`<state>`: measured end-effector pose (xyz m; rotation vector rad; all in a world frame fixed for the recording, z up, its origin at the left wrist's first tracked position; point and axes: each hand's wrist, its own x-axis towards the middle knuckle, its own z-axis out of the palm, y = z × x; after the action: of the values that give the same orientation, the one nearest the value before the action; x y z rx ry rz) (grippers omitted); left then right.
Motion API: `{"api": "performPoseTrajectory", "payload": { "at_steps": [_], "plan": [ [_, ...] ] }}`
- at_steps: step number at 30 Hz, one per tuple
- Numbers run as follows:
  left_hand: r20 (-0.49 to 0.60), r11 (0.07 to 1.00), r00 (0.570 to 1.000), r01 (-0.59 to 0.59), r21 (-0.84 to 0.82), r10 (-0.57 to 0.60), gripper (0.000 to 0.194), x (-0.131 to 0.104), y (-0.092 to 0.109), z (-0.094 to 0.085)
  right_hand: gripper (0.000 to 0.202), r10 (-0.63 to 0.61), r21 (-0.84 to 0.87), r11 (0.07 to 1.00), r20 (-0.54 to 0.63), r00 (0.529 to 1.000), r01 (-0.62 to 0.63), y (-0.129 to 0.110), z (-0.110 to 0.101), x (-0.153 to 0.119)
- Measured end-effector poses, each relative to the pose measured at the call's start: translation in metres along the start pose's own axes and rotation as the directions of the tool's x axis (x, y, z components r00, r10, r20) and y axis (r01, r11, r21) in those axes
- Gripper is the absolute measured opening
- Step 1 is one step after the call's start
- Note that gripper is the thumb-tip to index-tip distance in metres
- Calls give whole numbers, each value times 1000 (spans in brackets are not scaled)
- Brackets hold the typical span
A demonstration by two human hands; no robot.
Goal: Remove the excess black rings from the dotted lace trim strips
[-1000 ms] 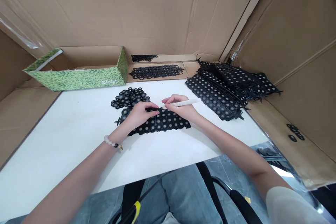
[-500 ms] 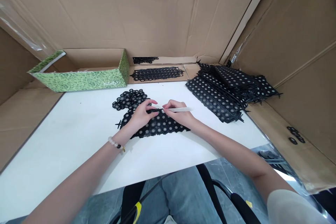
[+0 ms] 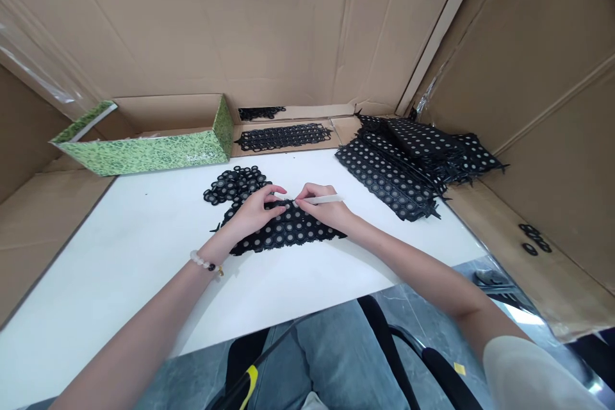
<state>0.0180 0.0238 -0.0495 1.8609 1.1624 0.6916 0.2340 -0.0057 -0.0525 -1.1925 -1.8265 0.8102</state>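
A black sheet (image 3: 288, 235) of joined rings with pale grey dots lies on the white table in front of me. My left hand (image 3: 254, 214) grips its upper edge, thumb and forefinger curved around the spot being worked on. My right hand (image 3: 321, 204) pinches a slim white pen-like stick (image 3: 323, 199), whose tip points left and touches the sheet's upper edge close to my left fingertips. What exactly lies under the tip is too small to make out. Just behind my left hand is a heap of loose black rings (image 3: 235, 184).
At the back left stands a green patterned box (image 3: 158, 152). A black openwork strip (image 3: 283, 137) lies on cardboard behind the table (image 3: 120, 269). Stacked black dotted sheets (image 3: 398, 173) are at the right. Several rings (image 3: 534, 237) lie on the right-hand cardboard, and cardboard walls (image 3: 288, 25) surround the table.
The view has shifted slightly. Both hands keep nearly the same place at the sheet's upper edge, with the white stick still in my right hand.
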Motion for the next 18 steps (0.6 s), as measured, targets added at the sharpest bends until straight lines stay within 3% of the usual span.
{"api": "performPoseTrajectory", "payload": {
  "at_steps": [3, 5, 10, 14, 18],
  "plan": [
    [-15, 971, 998, -51, 233, 56, 30, 2, -3, -6, 10, 22, 65, 998, 81, 996, -28, -3, -17, 4],
    [8, 960, 998, -61, 273, 62, 25, 2, -4, -7, 9, 53, 114, 991, 103, 993, -65, -5, -27, 7],
    [-26, 987, 999, -37, 154, 41, 25, 3, -5, -2, 11, 84, 293, 953, 7, 996, -82, -8, -18, 7],
    [-80, 997, 997, 6, 74, 0, 26, 4, -9, 2, 9, 102, 251, 963, -3, 995, -98, -3, -1, 4],
    [-110, 999, 994, 27, 27, -24, 24, 4, -12, 4, 11, 109, 225, 968, 9, 994, -108, 1, 2, 4]
  ]
}}
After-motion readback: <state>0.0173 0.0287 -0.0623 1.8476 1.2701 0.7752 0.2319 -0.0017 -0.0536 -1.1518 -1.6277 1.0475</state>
